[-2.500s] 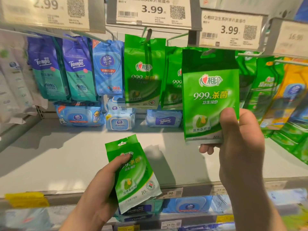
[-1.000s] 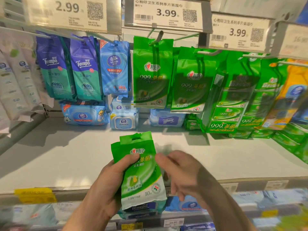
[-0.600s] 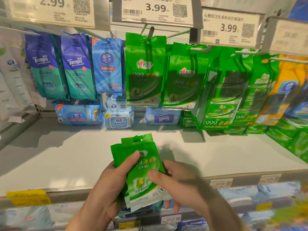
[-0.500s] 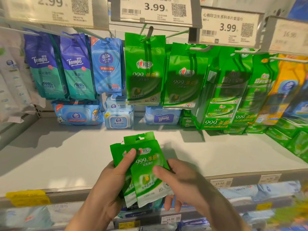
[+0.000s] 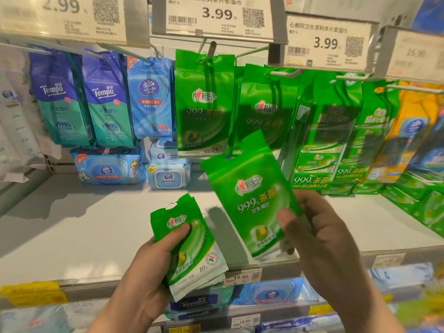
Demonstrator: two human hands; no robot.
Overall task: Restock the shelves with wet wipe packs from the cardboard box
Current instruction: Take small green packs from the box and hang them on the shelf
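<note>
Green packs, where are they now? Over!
Left hand holds a green pack. Right hand pinches another pack, raised toward the hooks. Nothing in the way.

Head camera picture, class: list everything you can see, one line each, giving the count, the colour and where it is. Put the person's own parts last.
Pack in right hand: one, green, raised and tilted in front of the hanging packs.
Packs in left hand: a small stack, exact count unclear, green, low centre.
Hanging green packs: two pegs of them, top centre.
Green multipacks: two pegs, right of centre.
Tempo packs: two pegs, blue-teal, top left.
Vinda pack: one peg, light blue.
Tubs of wipes: at least two, light blue, back of shelf.
Price tags: four, white, top.
Shelf: one, grey-white.
Left hand: grips the stack.
Right hand: pinches the raised pack.
</note>
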